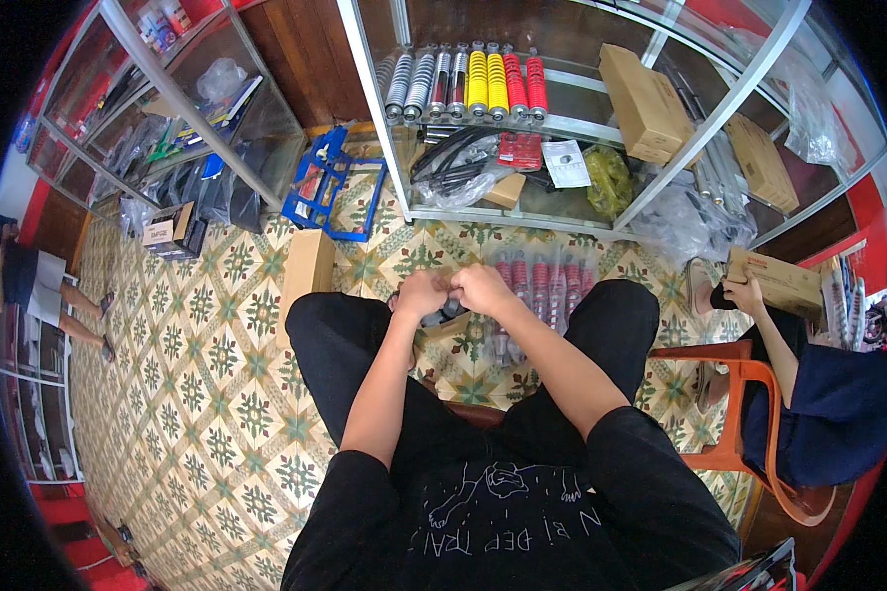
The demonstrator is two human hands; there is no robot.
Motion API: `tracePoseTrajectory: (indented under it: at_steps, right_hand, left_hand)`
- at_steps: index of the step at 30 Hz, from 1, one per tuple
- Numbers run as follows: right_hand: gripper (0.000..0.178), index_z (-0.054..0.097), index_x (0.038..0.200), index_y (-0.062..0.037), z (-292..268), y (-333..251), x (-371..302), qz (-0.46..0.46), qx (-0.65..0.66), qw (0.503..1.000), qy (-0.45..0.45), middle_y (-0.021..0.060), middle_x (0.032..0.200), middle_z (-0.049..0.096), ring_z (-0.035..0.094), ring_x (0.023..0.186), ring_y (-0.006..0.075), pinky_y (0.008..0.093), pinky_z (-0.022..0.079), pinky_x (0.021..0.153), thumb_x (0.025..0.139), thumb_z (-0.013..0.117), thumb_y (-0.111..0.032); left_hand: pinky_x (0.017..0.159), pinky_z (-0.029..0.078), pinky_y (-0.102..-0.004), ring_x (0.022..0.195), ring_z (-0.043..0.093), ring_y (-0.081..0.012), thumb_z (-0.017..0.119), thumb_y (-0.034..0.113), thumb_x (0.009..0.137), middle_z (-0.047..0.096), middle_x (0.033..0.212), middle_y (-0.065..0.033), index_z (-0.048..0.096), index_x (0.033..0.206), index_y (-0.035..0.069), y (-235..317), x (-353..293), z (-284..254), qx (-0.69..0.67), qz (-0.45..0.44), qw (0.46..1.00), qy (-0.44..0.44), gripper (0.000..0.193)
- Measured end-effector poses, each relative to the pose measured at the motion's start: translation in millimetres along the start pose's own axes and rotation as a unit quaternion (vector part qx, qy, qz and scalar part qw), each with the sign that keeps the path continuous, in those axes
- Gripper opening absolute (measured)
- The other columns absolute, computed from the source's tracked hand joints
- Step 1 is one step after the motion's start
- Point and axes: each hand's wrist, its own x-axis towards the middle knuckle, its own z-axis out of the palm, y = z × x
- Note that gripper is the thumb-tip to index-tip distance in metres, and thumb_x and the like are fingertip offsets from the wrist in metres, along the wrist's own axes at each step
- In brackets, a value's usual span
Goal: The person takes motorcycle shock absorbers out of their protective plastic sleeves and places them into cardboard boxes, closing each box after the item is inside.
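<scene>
Between my knees, my left hand (423, 294) and my right hand (481, 289) meet with curled fingers. Both close around a small dark grey thing (442, 315) that my fingers mostly cover; its kind is unclear. Just beneath it, a piece of brown cardboard (447, 331) shows. Several red coil-spring shock absorbers (539, 286) in clear plastic lie on the floor, right of my right hand. A tall, narrow cardboard box (307, 271) stands beside my left knee.
Ahead, a glass display case (463, 213) holds silver, yellow and red shock absorbers (488, 84) and cardboard boxes. A blue metal frame (337, 187) leans left of it. On the right, another person's hand (744, 294) holds a long cardboard box (776, 280) beside an orange chair (734, 414).
</scene>
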Motion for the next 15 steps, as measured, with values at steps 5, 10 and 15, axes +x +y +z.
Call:
tracePoseTrajectory:
  at_steps: [5, 10, 15]
  right_hand:
    - [0.010, 0.074, 0.086, -0.0077, 9.5, -2.1, 0.2, 0.012, 0.080, 0.996, 0.042, 0.0137, 0.084, 0.072, 0.070, 0.081, 0.0330, 0.0426, 0.056, 0.075, 0.076, 0.073, -0.012]
    - [0.014, 0.075, 0.089, -0.0087, 27.3, 15.6, 5.0, 0.034, 0.147, 0.986, 0.073, 0.0139, 0.085, 0.073, 0.071, 0.080, 0.0303, 0.0385, 0.056, 0.074, 0.075, 0.074, -0.010]
    - [0.016, 0.075, 0.092, -0.0079, 29.0, 28.1, 9.3, -0.002, 0.219, 0.976, -0.008, 0.0134, 0.086, 0.073, 0.072, 0.077, 0.0228, 0.0341, 0.056, 0.072, 0.076, 0.073, -0.006]
  left_hand:
    - [0.069, 0.056, -0.0337, 0.072, 0.072, -0.0192, 0.067, 0.008, 0.075, 0.073, 0.074, -0.0058, 0.072, 0.104, 0.004, -15.1, 9.9, 5.5, -0.091, -0.048, 0.993, -0.059, 0.030]
    - [0.070, 0.056, -0.0323, 0.074, 0.073, -0.0186, 0.076, 0.009, 0.073, 0.075, 0.079, -0.0091, 0.075, 0.101, 0.004, -27.3, 15.9, -1.1, -0.030, 0.094, 0.987, -0.128, 0.028]
    - [0.068, 0.056, -0.0345, 0.073, 0.073, -0.0223, 0.082, 0.016, 0.071, 0.074, 0.079, -0.0128, 0.077, 0.088, 0.005, -21.9, 5.1, 2.9, -0.062, 0.087, 0.994, 0.002, 0.021]
